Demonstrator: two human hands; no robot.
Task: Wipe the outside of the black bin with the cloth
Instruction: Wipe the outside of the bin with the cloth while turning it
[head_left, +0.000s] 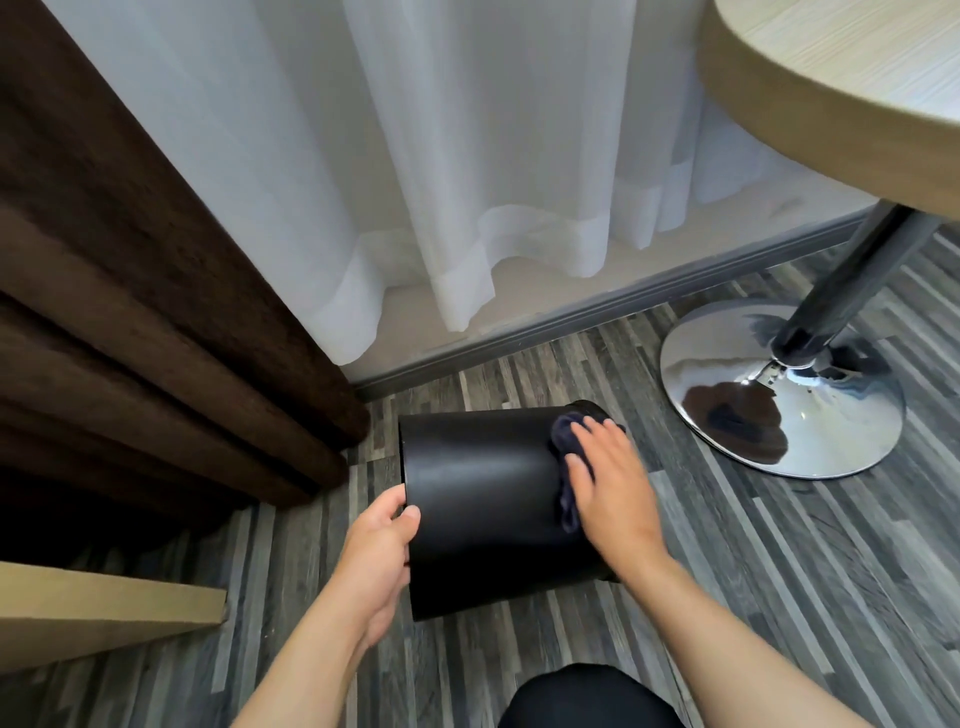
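The black bin (483, 499) lies tipped on its side on the grey wood-pattern floor, its rim to the left and its base to the right. My left hand (376, 561) grips the rim at the bin's left end. My right hand (608, 488) presses flat on a dark blue cloth (566, 441) against the bin's wall near the base end. Most of the cloth is hidden under my palm.
A brown curtain (130, 322) and a sheer white curtain (441, 182) hang behind the bin. A round table (841, 93) with a chrome pedestal base (769, 395) stands at the right. A light wooden panel (104, 603) juts in at lower left. My knee (587, 696) shows at the bottom.
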